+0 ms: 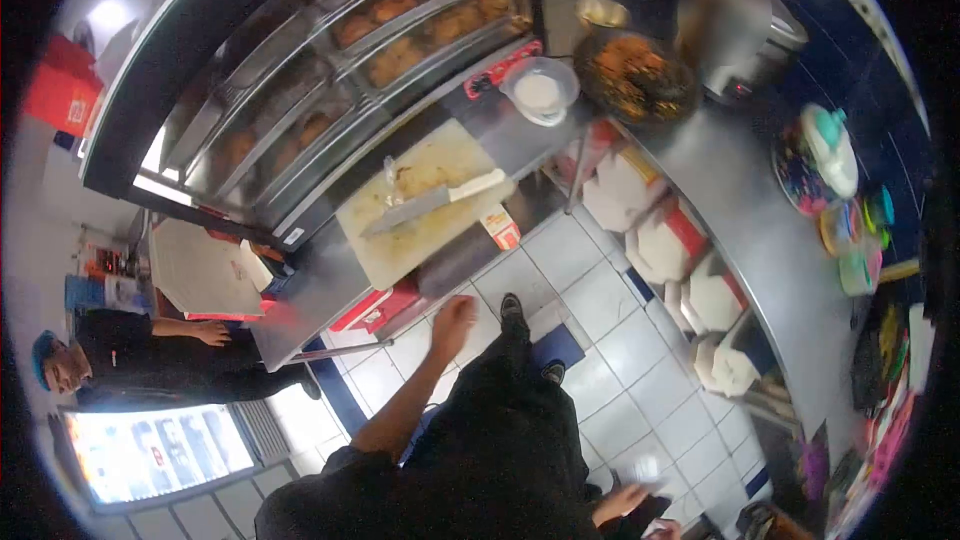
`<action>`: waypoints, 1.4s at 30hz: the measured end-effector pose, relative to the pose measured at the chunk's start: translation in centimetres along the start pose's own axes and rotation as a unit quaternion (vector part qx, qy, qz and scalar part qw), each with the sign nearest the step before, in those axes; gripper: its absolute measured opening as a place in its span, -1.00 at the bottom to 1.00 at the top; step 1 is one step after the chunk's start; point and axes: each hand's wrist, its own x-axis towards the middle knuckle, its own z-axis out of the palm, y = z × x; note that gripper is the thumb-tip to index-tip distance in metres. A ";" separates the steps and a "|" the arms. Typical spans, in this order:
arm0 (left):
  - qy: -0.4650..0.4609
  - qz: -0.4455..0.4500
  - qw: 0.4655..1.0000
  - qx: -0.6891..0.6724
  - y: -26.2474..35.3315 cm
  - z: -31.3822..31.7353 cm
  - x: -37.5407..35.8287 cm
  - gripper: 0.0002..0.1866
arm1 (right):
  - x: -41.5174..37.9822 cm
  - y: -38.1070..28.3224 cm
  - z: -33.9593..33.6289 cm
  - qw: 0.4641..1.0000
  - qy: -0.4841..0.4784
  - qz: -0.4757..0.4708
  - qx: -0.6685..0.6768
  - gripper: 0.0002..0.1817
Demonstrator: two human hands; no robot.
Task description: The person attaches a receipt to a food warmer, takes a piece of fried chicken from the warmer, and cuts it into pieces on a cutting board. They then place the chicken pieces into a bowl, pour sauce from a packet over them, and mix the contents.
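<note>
My left hand [455,325] hangs over the tiled floor, below the front edge of the counter. Its fingers look curled in, and nothing shows in them. At the bottom edge my right hand [618,506] appears beside a dark sleeve, closed at a blurred, whitish see-through thing [645,470] whose kind I cannot make out. In front of me a cutting board [420,245] lies on the metal counter, with scraps on it. A wide-bladed knife [430,203] with a white handle rests across the board, apart from both hands.
A glass food warmer [330,100] holds browned food. On the counters stand a white tub [540,90], a dark bowl of food [635,75] and a metal appliance [740,35]. White boxes [665,240] fill the shelf below. A co-worker [150,355] stands left, near a lit fridge [155,450].
</note>
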 end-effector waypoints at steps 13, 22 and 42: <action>-0.413 0.127 0.893 -0.127 17.0 -2.6 6.2 -0.30 | -4.6 -45.8 39.4 0.340 -0.850 -0.354 -0.191 -0.84; 0.039 0.101 0.983 -0.151 19.9 -7.0 7.0 -0.77 | -12.7 -52.4 50.7 0.278 -0.930 -0.221 -0.092 -0.57; 0.372 0.284 0.854 -0.226 35.6 -5.0 11.5 -0.79 | -19.3 -75.8 51.6 0.152 -0.824 -0.539 0.087 -0.57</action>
